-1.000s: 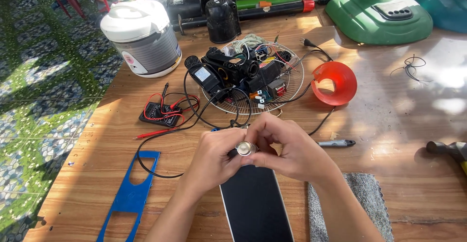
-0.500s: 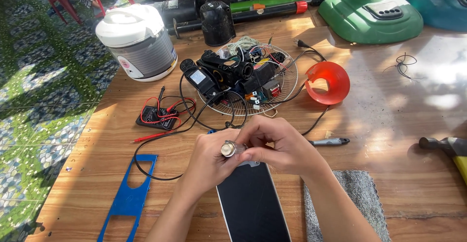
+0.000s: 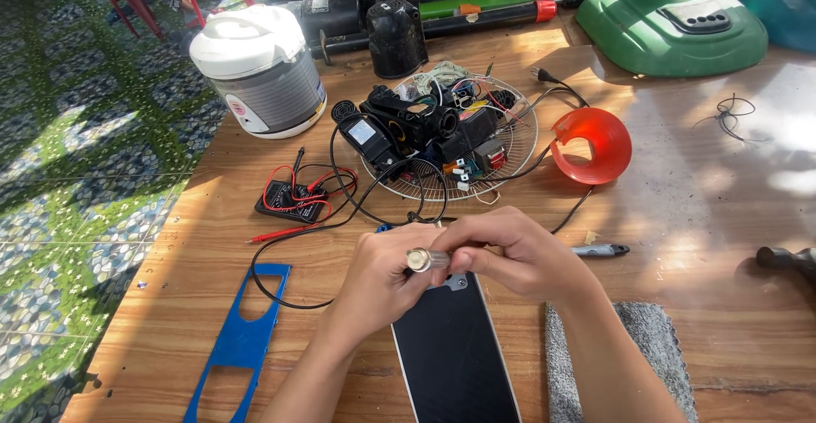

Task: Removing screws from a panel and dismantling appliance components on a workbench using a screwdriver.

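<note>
While we pinch the small silvery metal cylinder (image 3: 420, 259) between both sets of fingertips, it sits in the air just above the top edge of the flat black rectangular panel (image 3: 455, 355), which lies on the wooden table (image 3: 697, 210) and serves as our landmark. Our left hand (image 3: 382, 278) curls its fingers closed around the cylinder's near end, and our right hand (image 3: 510, 253) closes thumb and forefinger on its other end; both grips look tight, with nothing else held. We judge the chief risk to be a slip: the part is small and smooth, and if it drops it could strike the panel or roll off among the clutter. Beyond the panel, a looping black cable (image 3: 340, 219) runs close to our left wrist and could snag. Further beyond lies a round white wire fan grille (image 3: 510, 147) heaped with black electrical parts and coloured wires, where a lost piece would be hard to find. Left of the panel lies a blue plastic frame (image 3: 242, 338), right of it a grey cloth (image 3: 654, 355) and a dark pen-like tool (image 3: 599, 250). An orange plastic funnel (image 3: 595, 144) and a white rice cooker (image 3: 257, 70) stand well beyond.
</note>
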